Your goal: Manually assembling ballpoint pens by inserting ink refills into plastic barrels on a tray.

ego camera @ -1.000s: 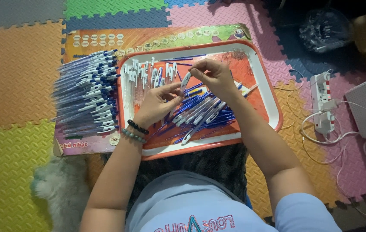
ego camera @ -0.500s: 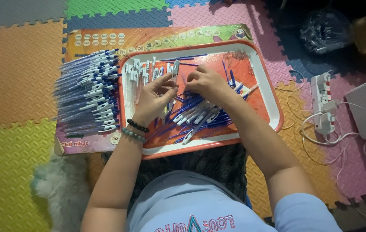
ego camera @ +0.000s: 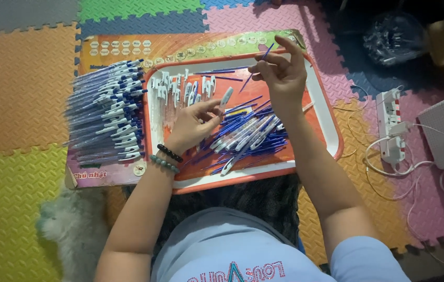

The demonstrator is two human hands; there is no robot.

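Two hands at work over a tray of pen parts, one piece in each.

The left hand (ego camera: 193,122) sits low over the orange-rimmed tray (ego camera: 331,130), fingers pinched narrow around a clear pen barrel (ego camera: 225,97) that tilts up and to the right. The right hand (ego camera: 282,75) is raised over the tray's far side, thumb and fingertips closed on a thin blue refill (ego camera: 256,70) that slants up from its grip. Under both hands lies a loose heap of blue-and-clear pens (ego camera: 250,136) across the tray's middle, with a row of white caps (ego camera: 183,89) along the far left corner. Just left of the tray, a neat stack of finished pens (ego camera: 104,112) rests on a printed board (ego camera: 128,49). Beaded bracelets (ego camera: 165,158) circle the left wrist. Off to the right on the foam mat, a power strip (ego camera: 391,125) lies with white cables.
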